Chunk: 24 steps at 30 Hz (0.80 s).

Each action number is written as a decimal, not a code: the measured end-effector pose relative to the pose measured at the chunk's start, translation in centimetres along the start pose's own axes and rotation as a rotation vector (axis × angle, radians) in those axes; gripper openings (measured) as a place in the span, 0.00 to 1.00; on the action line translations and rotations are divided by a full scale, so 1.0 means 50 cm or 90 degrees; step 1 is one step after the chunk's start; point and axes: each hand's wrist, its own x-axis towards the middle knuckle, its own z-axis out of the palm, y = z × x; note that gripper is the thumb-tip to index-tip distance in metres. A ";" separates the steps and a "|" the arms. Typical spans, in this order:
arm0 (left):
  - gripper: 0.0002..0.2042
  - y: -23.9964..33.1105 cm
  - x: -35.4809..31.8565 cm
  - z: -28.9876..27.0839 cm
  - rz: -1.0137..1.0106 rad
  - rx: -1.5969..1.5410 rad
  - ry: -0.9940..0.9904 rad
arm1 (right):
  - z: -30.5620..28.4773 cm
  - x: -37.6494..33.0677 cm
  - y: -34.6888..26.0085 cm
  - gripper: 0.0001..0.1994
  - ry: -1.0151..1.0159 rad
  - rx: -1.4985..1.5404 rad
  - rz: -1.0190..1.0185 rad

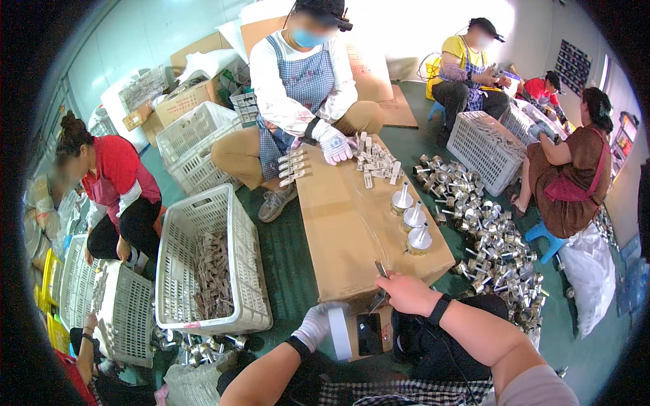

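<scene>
Cardboard box (352,223) is the landmark: it lies long on the floor as a makeshift worktop, its near end right at the person's hands. Right hand (405,292) sits on that near edge, fingers pinched nearly closed on a thin metal piece (380,268) that sticks up and away from the fingertips. Left hand (317,325) (white glove) is just below the near end, curled against a white flat piece (340,333) beside a small dark panel (370,333); whether it actually grips it I can't tell.

Judgement on doing this well: keep the pinch low on the metal piece so it doesn't twist, and keep the left hand bracing the box end so nothing shifts. Three silver funnel-like parts (411,218) stand on the box's right side, close to the working edge, so watch the elbow. Loose silver parts (491,243) pile on the floor right of the box.
</scene>
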 end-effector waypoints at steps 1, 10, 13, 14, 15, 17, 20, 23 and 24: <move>0.19 0.002 0.000 0.002 -0.004 -0.007 0.003 | 0.001 0.000 0.000 0.14 0.001 0.001 -0.001; 0.17 0.003 0.001 0.008 -0.014 -0.019 0.043 | 0.007 0.000 0.007 0.14 0.013 0.008 -0.010; 0.15 0.009 0.005 0.005 -0.071 -0.151 0.043 | 0.006 0.004 0.006 0.15 0.003 -0.005 -0.003; 0.14 0.002 0.003 0.008 -0.036 -0.083 0.036 | 0.017 0.002 0.014 0.15 0.007 -0.009 -0.006; 0.13 -0.005 0.001 0.004 -0.015 -0.049 0.035 | 0.018 0.003 0.014 0.15 0.010 -0.011 -0.013; 0.11 -0.020 0.008 -0.007 0.034 0.043 0.018 | 0.013 0.004 0.010 0.15 0.001 -0.020 -0.012; 0.12 -0.008 0.015 -0.003 -0.006 -0.019 0.020 | 0.008 0.000 0.007 0.15 -0.006 -0.017 -0.004; 0.14 -0.020 0.011 -0.008 -0.032 -0.067 -0.010 | 0.008 0.000 0.007 0.15 -0.003 -0.012 -0.003; 0.14 -0.024 0.012 -0.013 0.010 0.015 -0.024 | 0.009 0.001 0.008 0.15 -0.005 -0.014 -0.005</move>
